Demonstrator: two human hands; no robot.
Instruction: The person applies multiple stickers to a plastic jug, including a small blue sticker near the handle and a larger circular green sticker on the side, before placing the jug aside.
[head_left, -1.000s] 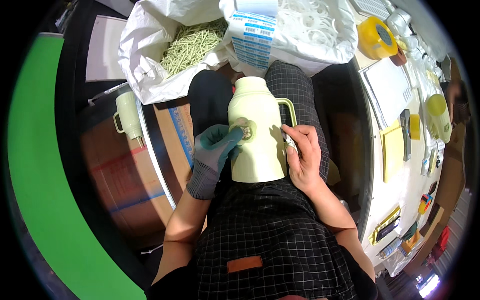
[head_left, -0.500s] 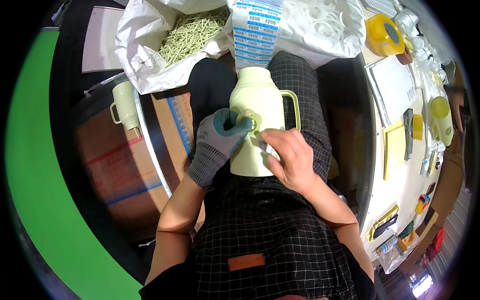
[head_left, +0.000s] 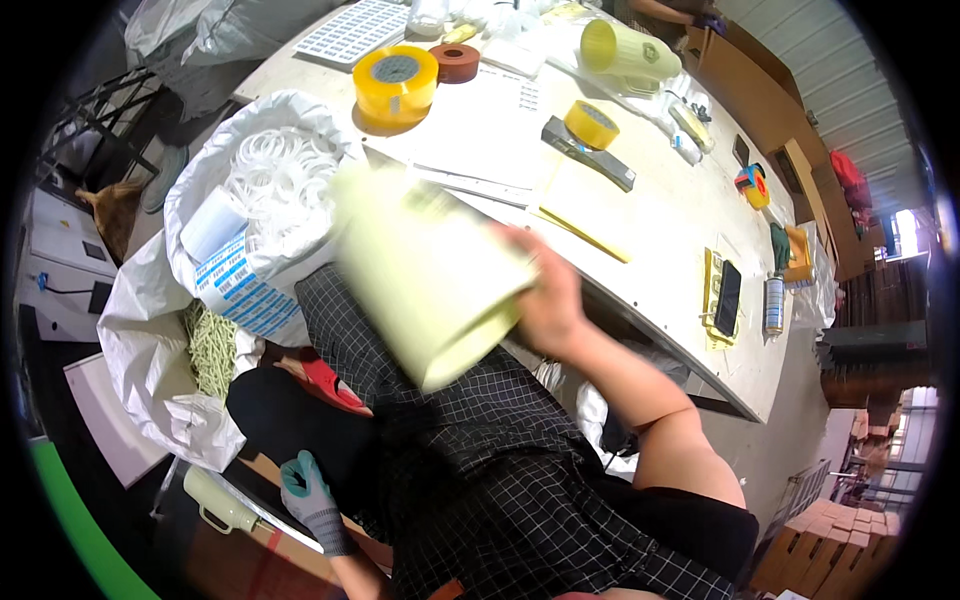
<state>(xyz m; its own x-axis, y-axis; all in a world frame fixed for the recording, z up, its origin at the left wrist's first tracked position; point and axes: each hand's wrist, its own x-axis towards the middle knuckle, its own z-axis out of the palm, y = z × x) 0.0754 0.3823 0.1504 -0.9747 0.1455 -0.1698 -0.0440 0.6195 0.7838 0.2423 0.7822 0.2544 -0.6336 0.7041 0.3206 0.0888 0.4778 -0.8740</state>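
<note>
A pale green vacuum jug [head_left: 425, 275] is held tilted over my lap, its base toward me and its outline smeared by motion. My right hand [head_left: 548, 300] grips it at its right side near the base; the handle cannot be made out. My bare fingers are partly hidden behind the body. Low on the left, my gloved left hand [head_left: 312, 502] is away from the jug, beside my knee. Its teal-tipped fingers are loosely bent and apart, with nothing seen in them. Close by it lies a second pale green jug [head_left: 218, 502] with a handle.
White sacks hold clear plastic rings [head_left: 280, 190] and thin green sticks [head_left: 210, 350]. A blue-printed label sheet [head_left: 245, 285] hangs over one. On the worktable [head_left: 660, 270] sit yellow tape [head_left: 395, 85], a brown roll [head_left: 455, 62], another pale green jug [head_left: 625, 52], and a phone [head_left: 728, 298].
The view has turned right toward the table. My right hand has lifted and tilted the jug off my lap. My left hand has let go of it and moved down to the left.
</note>
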